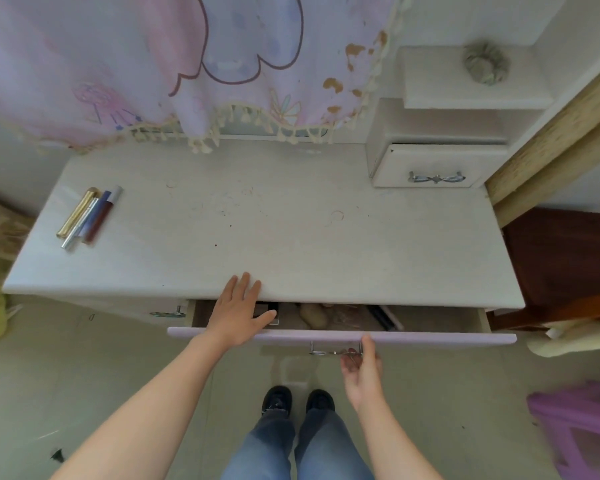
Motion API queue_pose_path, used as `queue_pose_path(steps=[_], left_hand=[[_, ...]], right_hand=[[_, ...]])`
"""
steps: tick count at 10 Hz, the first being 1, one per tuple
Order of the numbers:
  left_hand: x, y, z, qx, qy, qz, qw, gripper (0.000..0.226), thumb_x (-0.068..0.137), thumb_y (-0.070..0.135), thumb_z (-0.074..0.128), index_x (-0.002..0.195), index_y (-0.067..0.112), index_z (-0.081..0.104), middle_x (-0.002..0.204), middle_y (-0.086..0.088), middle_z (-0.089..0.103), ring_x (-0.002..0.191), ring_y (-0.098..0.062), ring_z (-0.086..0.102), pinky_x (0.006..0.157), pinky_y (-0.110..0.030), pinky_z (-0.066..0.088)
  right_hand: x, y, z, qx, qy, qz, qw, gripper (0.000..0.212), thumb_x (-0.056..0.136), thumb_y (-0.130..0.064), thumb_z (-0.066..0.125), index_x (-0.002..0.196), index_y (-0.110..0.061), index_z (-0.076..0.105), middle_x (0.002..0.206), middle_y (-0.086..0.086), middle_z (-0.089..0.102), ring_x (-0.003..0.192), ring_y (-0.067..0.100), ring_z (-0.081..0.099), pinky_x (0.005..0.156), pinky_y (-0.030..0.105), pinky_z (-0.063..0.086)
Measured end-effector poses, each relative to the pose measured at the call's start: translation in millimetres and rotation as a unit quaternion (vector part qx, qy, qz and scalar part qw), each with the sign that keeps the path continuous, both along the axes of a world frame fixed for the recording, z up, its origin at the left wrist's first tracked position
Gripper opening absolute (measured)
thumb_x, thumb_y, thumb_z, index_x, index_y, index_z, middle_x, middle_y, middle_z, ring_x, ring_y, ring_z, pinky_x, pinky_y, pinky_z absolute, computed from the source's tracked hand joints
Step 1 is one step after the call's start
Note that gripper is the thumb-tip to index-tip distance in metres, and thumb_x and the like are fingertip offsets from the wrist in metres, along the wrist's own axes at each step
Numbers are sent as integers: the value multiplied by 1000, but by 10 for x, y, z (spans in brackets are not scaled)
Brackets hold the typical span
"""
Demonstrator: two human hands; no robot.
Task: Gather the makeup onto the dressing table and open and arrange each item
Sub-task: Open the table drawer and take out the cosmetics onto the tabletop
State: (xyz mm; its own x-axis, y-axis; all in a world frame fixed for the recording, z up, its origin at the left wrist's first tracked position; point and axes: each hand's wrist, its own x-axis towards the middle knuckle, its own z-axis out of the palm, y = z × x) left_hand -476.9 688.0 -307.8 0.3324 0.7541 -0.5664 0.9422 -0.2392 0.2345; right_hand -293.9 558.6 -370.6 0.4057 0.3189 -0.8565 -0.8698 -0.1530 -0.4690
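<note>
Several slim makeup tubes (87, 216) at the upper left of the frame, side by side and touching, slanted on the pale surface (291, 230) near its left end: a gold tube (75, 213) outermost, then a silver one, a bluish one and a dark red one with a silver cap. Well apart from both hands.

Below the front edge of the surface, a wide drawer (430, 337) with a pink front, partly out. Left hand (238, 313) stretched over the open drawer at centre frame, palm down, fingers straight and slightly spread, fingertips at the rim of the surface, holding nothing. Right hand (361, 368) lower, centre-right, thumb up against the pink front, fingers curled round the metal drawer handle (321, 351).

Inside the drawer, half in shadow: a dark flat item (269, 306) just beside the left hand, a beige rounded lump (313, 317), crumpled clear wrap (343, 317), dark slim sticks (383, 317) toward the right. Too dim to tell what kind.

Upper right: a small white drawer box (430, 168) with a bow-shaped pull, on the back corner of the surface. Above it, a shelf with a grey scrunchie (486, 63). Across the top, a pink and lilac cloth (118, 64) with a tasselled hem, hanging down to the back of the surface. Bottom centre: blue jeans and black shoes (278, 400) on the floor. Lower right, a purple plastic stool (575, 427). Right edge, a brown wooden seat (561, 254).
</note>
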Motion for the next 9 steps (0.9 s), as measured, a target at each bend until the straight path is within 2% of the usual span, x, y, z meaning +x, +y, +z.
queue_pose_path(steps=[3, 6, 7, 8, 9], left_hand=[[-30, -32, -6, 5, -2, -14, 1000, 74, 91, 55, 33, 146, 19, -1, 155, -5, -14, 142, -24, -17, 116, -40, 0], [-50, -49, -37, 21, -3, -25, 999, 75, 91, 56, 32, 146, 20, -3, 155, -5, -15, 141, -24, -18, 116, -41, -1], [-54, -52, -33, 22, -1, -25, 999, 75, 91, 56, 31, 146, 20, -3, 155, -5, -15, 141, -24, -18, 116, -41, 0], [-57, -57, -32, 20, -2, -27, 999, 75, 91, 56, 31, 146, 19, -3, 155, -5, -15, 141, -24, -17, 116, -41, 0], [-61, -54, -42, 24, -1, -30, 999, 75, 91, 56, 31, 146, 19, -3, 155, -5, -15, 141, -24, -17, 116, -41, 0]], right_hand=[[-232, -520, 37, -16, 19, -18, 1000, 10, 92, -22, 49, 83, -20, 46, 79, 5, 48, 70, 17, 46, 70, 28, 41], [-268, -500, 4, -12, 19, -47, 999, 13, 90, -27, 54, 83, -20, 46, 80, 6, 49, 73, 17, 49, 73, 29, 43], [-255, -480, -27, -5, 35, -59, 998, 18, 89, -33, 56, 94, -19, 47, 84, 6, 51, 75, 17, 50, 72, 29, 44], [-229, -449, -102, -10, 46, -71, 996, 37, 86, -38, 59, 111, -18, 42, 90, 7, 53, 80, 18, 53, 72, 29, 47], [-207, -428, -208, -23, 60, -74, 995, 45, 82, -38, 64, 116, -17, 43, 105, 11, 54, 95, 22, 55, 81, 33, 50]])
